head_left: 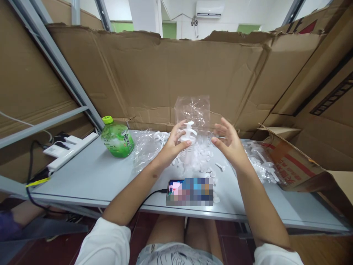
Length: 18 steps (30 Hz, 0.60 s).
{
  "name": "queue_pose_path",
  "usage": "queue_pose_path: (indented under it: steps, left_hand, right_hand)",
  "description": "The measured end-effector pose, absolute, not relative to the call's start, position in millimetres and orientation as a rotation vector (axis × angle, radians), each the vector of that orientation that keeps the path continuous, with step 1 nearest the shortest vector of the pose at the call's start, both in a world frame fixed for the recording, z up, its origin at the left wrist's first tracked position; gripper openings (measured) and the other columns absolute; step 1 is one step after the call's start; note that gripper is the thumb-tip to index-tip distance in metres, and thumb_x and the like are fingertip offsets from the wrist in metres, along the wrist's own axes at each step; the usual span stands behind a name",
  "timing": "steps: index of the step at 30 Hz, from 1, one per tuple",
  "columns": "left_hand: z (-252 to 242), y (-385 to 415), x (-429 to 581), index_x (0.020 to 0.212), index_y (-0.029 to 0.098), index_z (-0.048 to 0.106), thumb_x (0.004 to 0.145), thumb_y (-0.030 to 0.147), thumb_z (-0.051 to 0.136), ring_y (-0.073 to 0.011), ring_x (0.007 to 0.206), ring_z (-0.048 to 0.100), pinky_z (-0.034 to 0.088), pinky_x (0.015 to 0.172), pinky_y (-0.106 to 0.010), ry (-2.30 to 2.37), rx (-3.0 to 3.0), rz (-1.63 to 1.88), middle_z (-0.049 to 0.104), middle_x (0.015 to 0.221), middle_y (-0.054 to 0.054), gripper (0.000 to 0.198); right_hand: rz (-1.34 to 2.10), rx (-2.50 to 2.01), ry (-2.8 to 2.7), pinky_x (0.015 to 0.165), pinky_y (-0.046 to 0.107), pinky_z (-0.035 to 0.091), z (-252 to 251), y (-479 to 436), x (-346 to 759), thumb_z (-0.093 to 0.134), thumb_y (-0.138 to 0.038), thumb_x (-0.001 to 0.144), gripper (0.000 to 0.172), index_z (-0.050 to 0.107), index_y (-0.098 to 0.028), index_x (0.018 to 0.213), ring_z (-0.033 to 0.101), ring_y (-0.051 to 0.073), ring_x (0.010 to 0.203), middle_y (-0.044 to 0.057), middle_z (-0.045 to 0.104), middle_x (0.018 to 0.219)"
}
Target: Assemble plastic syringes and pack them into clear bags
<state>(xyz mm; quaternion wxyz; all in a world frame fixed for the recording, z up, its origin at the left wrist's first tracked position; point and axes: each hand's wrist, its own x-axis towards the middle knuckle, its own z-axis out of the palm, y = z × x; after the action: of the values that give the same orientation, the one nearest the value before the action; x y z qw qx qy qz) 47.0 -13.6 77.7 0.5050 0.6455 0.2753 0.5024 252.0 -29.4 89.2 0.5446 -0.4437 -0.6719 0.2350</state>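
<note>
My left hand [177,139] grips a white plastic part [189,129] above the middle of the table. The part stands upright, with a small cap on top, curved arms below it and a round collar near my thumb. To its right, my right hand [227,141] is raised, fingers apart and nothing in them. Behind the part is a clear plastic bag [193,106]. Under my hands lies a pile of small white plastic pieces [200,154], some spread to the right. The lower end of the held part blends into the pile, so I cannot make it out.
A phone [190,192] on a cable lies at the table's front edge. A green drink bottle [117,138] and a power strip [73,152] are at left. On the right sit bagged white parts [260,162] and an open cardboard box [292,162]. Cardboard [179,73] walls the back.
</note>
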Motion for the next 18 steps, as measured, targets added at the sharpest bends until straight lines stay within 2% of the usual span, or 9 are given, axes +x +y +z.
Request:
queue_pose_path:
  steps: [4, 7, 9, 12, 14, 18]
  left_hand:
    - [77.1, -18.7, 48.0, 0.128, 0.033, 0.035, 0.075, 0.026, 0.061, -0.0242, 0.11, 0.052, 0.047, 0.084, -0.037, 0.576, 1.392, 0.997, 0.047, 0.126, -0.008, 0.059]
    - [70.9, -17.4, 46.1, 0.128, 0.039, 0.033, 0.072, 0.023, 0.063, -0.0208, 0.101, 0.056, 0.048, 0.078, -0.034, 0.602, 1.373, 0.896, 0.037, 0.134, -0.006, 0.066]
    - [65.1, -14.6, 43.8, 0.129, 0.041, 0.031, 0.071, 0.024, 0.065, -0.0185, 0.096, 0.058, 0.048, 0.078, -0.034, 0.581, 1.377, 0.836, 0.036, 0.135, -0.006, 0.07]
    - [58.0, -10.6, 40.9, 0.13, 0.037, 0.032, 0.072, 0.034, 0.066, -0.0197, 0.098, 0.057, 0.047, 0.08, -0.034, 0.587, 1.377, 0.803, 0.045, 0.127, -0.007, 0.067]
    - [55.8, -8.8, 40.6, 0.124, 0.032, 0.04, 0.073, 0.039, 0.065, -0.0218, 0.105, 0.054, 0.046, 0.082, -0.033, 0.608, 1.411, 0.865, 0.051, 0.119, -0.007, 0.058]
    - [58.4, -7.2, 44.3, 0.109, 0.024, 0.054, 0.07, 0.037, 0.07, -0.0217, 0.107, 0.051, 0.044, 0.084, -0.03, 0.628, 1.504, 1.095, 0.055, 0.111, -0.007, 0.044]
  right_hand:
    - [0.976, -0.949, -1.552, 0.086, 0.041, 0.051, 84.6, -18.2, 254.8, 0.064, -0.049, 0.074, 0.06, 0.042, -0.029, 0.126, 0.064, 0.022, 0.096, 0.009, 0.063, 0.114]
    - [1.095, -0.905, -1.476, 0.076, 0.038, 0.054, 84.2, -18.3, 249.6, 0.065, -0.047, 0.074, 0.044, 0.052, -0.024, 0.109, 0.068, 0.018, 0.077, 0.006, 0.069, 0.095]
    - [1.127, -0.908, -1.433, 0.068, 0.035, 0.055, 82.9, -18.2, 245.7, 0.067, -0.045, 0.072, 0.036, 0.054, -0.022, 0.096, 0.068, 0.017, 0.067, 0.003, 0.071, 0.083]
    - [1.146, -0.923, -1.397, 0.059, 0.03, 0.054, 78.8, -17.7, 240.8, 0.07, -0.043, 0.069, 0.032, 0.052, -0.021, 0.083, 0.067, 0.015, 0.059, 0.001, 0.07, 0.072]
    - [1.138, -0.945, -1.392, 0.055, 0.028, 0.053, 76.9, -19.0, 237.5, 0.071, -0.043, 0.067, 0.032, 0.05, -0.021, 0.077, 0.066, 0.015, 0.058, 0.0, 0.069, 0.069]
    - [1.073, -1.001, -1.423, 0.053, 0.027, 0.052, 78.3, -25.7, 230.5, 0.071, -0.042, 0.068, 0.031, 0.049, -0.02, 0.074, 0.066, 0.015, 0.059, 0.0, 0.067, 0.069]
